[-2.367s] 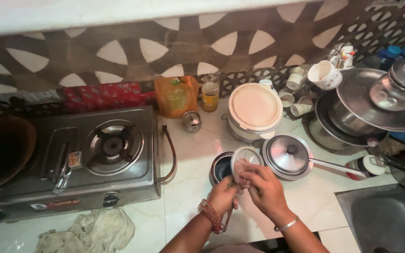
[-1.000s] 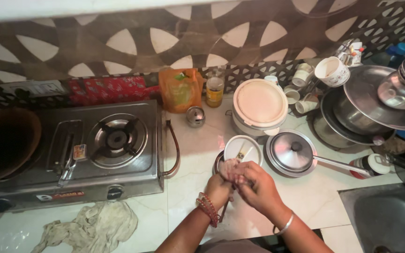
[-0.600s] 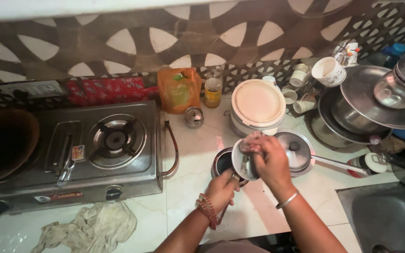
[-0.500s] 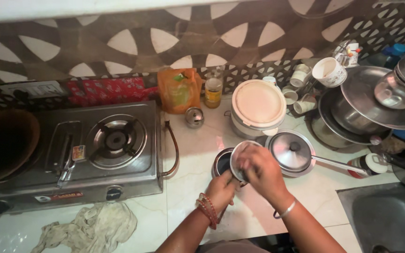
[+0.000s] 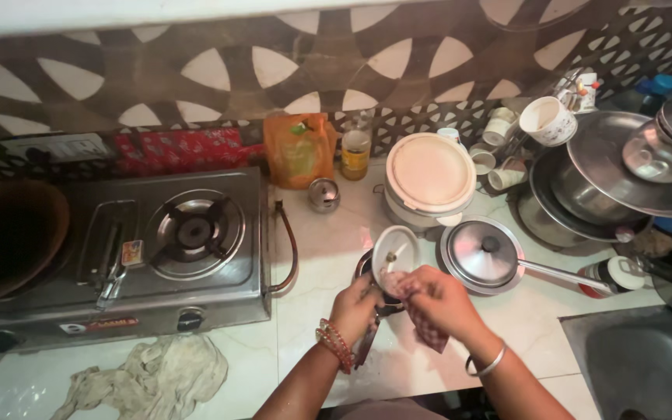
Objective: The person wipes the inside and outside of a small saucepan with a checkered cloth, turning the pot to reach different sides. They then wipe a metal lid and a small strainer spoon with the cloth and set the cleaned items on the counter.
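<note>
Patterned tile wall behind; pale marble bench [image 5: 313,327] carrying, largest to smallest: steel gas stove [image 5: 118,257] at left; stacked steel plates [image 5: 624,167] at right; lidded white pot [image 5: 428,175]; lidded saucepan [image 5: 482,255]. Left hand [image 5: 355,307] closed on handle of small round lid [image 5: 395,249], held tilted over dark pot [image 5: 367,268]. Right hand [image 5: 433,299] clenched on checked cloth [image 5: 428,327], touching lid's lower edge. Step judged: wiping lid; next calls for firm rubbing across face

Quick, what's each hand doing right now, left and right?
Left hand: closed, holding the small steel pan tilted over the counter.
Right hand: closed on a checked cloth, pressed against the pan.
</note>
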